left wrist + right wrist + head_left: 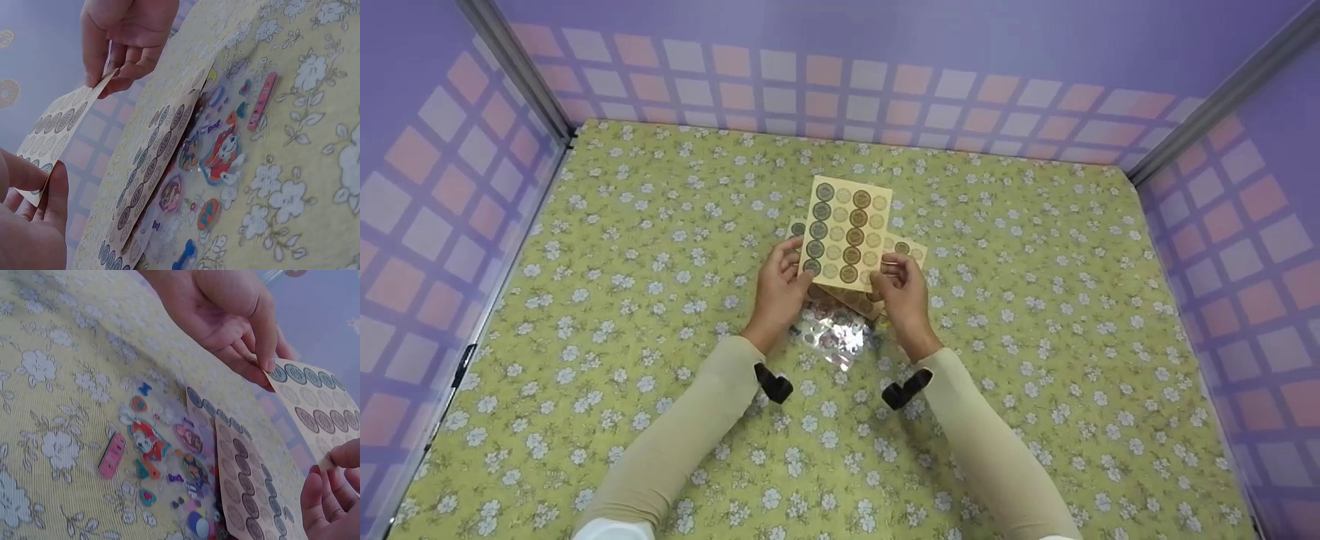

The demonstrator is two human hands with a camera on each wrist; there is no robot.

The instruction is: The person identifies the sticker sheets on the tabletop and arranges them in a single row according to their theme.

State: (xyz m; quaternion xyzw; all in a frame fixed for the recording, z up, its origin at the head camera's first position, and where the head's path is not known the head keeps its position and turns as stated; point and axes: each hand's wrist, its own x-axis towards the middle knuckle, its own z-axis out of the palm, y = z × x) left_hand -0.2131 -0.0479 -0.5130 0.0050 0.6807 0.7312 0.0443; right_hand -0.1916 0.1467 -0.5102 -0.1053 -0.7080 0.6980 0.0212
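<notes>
Beige sleeves point(682, 435) stretch up from the lower edge, the left one leading to the left hand point(781, 286), which pinches the cream sheet point(840, 232) at its lower left edge, thumb on the printed face, other fingers behind. That sheet, bearing columns of round stickers, is held raised over the middle of the desk point(607, 322). Opposite it, the right hand point(904, 289) pinches the lower right corner likewise. I judge the step in hand to be holding up one sheet to handle or check it; the next move seems to call for both hands working together, so it does not bend.

Around it, purple checked panels point(412, 157) stand at the left, back and right, well apart from the hands. Directly below, loose sticker sheets point(855, 300) overlap, with clear plastic point(836, 335) carrying cartoon puppy stickers nearer the wearer; whether it is sheet or packet, I cannot tell. This pile probably stands in the way of laying anything flat there.
</notes>
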